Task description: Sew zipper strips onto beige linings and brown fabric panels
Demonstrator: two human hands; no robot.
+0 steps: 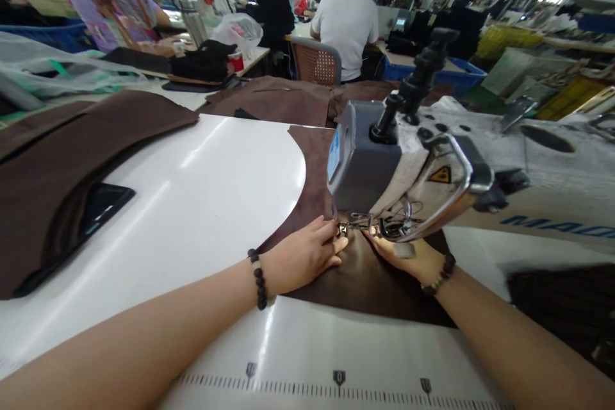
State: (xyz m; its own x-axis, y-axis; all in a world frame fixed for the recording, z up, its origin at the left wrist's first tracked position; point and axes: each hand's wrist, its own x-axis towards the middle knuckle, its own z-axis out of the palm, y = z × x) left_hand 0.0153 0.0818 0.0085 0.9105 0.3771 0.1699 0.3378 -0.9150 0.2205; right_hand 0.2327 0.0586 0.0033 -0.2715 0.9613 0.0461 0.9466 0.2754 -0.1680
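Observation:
A brown fabric piece (369, 288) lies under the head of a sewing machine (369, 160), lit by a small lamp near the presser foot (343, 229). My left hand (307, 251) rests on the cloth just left of the foot, fingers stretched out and slightly spread. To the right of the needle area, my right hand (406, 256) lies along the fabric with its fingertips near the foot; the machine's metal guard partly hides them. Both palms face down on the cloth. Neither hand grips anything that I can see.
A stack of brown fabric (96, 141) lies at the left, over a dark phone-like object (106, 205). More brown cloth (273, 97) hangs at the table's far edge. A ruler scale (298, 388) marks the front. Beyond are a chair (316, 63) and a seated person (346, 25).

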